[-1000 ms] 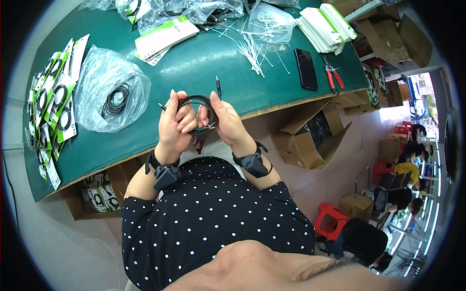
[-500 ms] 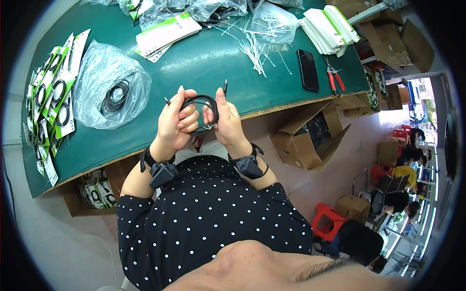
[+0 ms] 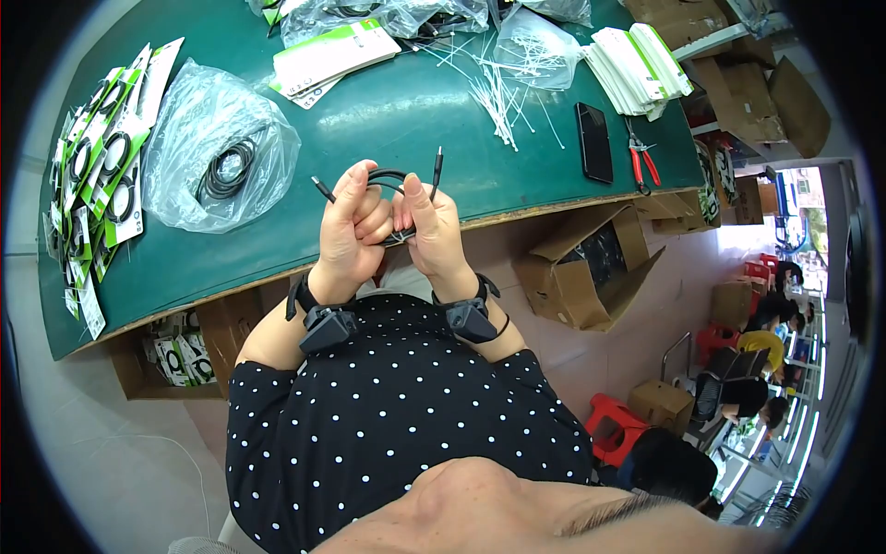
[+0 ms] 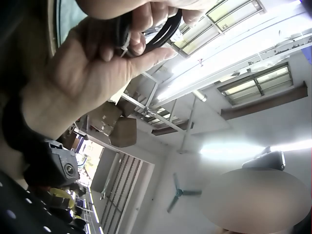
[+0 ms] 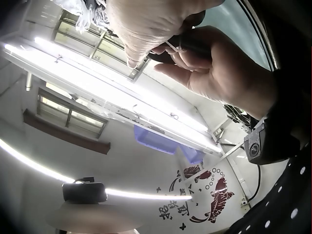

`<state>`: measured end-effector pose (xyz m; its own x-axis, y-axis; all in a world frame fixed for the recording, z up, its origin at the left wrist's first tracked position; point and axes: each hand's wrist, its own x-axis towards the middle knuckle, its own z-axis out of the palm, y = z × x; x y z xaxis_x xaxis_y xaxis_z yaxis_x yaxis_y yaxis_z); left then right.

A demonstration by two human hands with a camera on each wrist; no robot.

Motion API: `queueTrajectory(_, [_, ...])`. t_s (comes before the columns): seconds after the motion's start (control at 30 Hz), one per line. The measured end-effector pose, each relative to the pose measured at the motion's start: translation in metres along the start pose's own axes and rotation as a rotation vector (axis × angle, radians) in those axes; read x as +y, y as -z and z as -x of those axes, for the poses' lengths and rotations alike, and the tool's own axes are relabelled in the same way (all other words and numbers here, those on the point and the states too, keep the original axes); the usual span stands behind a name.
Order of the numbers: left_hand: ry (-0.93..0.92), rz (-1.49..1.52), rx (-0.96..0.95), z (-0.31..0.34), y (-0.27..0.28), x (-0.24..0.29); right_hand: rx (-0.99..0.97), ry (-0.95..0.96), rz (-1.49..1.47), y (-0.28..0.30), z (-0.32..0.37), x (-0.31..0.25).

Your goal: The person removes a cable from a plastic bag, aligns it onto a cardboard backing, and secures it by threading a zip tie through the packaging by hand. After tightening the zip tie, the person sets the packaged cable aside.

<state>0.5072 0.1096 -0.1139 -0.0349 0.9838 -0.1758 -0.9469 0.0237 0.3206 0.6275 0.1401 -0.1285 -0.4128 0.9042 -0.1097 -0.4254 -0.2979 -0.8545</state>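
Both hands grip one coiled black cable (image 3: 388,175) in front of the body, just off the table's front edge. The left hand (image 3: 351,226) has its fingers curled round the coil's left side, thumb up; a plug end sticks out beyond it at upper left. On the coil's right side the right hand (image 3: 434,231) pinches with thumb and fingers, and the other plug (image 3: 437,166) points upward above it. A pale tie (image 5: 172,47) shows on the cable between the hands in the right wrist view. In the left wrist view the black loop (image 4: 168,31) passes through the fingers.
On the green table (image 3: 369,129) lie a plastic bag (image 3: 268,180) holding a coil, packaged cables (image 3: 115,157), card stacks (image 3: 337,60), white ties (image 3: 498,111), a phone (image 3: 594,143) and red-handled cutters (image 3: 643,166). An open carton (image 3: 563,291) stands below the edge.
The coil has tilted and shows flatter between the hands, with the left hand nearer the right. In the head view, the table and its items have shifted slightly.
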Motion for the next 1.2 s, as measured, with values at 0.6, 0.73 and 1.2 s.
queueTrajectory(0.6, [0.201,-0.248,-0.118,0.017,0.017,0.017,-0.139,-0.153,0.136,0.0,0.013,-0.016])
queueTrajectory(0.73, [0.166,-0.267,-0.174,0.023,0.024,0.011,-0.208,-0.188,0.116,0.005,0.01,-0.013])
queueTrajectory(1.2, [0.311,-0.316,-0.237,0.033,0.012,0.023,-0.339,-0.402,-0.356,0.021,0.018,-0.017])
